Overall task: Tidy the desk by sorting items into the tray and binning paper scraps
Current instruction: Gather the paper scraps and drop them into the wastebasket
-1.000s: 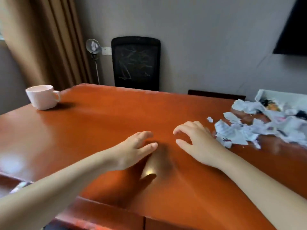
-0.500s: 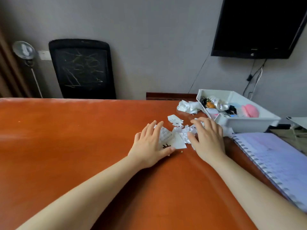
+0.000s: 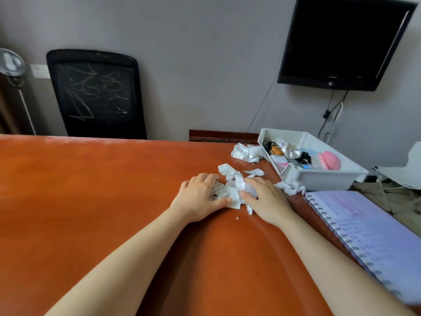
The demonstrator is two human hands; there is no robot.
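Torn white paper scraps [image 3: 230, 190] lie bunched on the orange-brown desk [image 3: 91, 190] between my two hands. My left hand [image 3: 200, 197] presses on the pile from the left, fingers curled over the scraps. From the right, my right hand [image 3: 265, 199] cups the same pile. More scraps lie beyond: a crumpled wad [image 3: 247, 152] by the tray, loose pieces [image 3: 229, 169] in front of it, and some [image 3: 289, 187] under the tray's near corner. The white tray [image 3: 323, 180] stands at the far right, holding a pink brush [image 3: 329, 163] and several small items.
An open spiral notebook [image 3: 369, 233] lies at the desk's right edge, near my right forearm. Behind the desk stand a black chair back [image 3: 95, 94] and a small fan [image 3: 11, 62]. A dark screen [image 3: 341, 42] hangs on the wall. A white folding chair [image 3: 403, 172] stands beyond the desk at the right.
The view swung right from the cup side to the scraps and tray. Both hands moved onto the scrap pile and have drawn closer together, bunching the paper between them.
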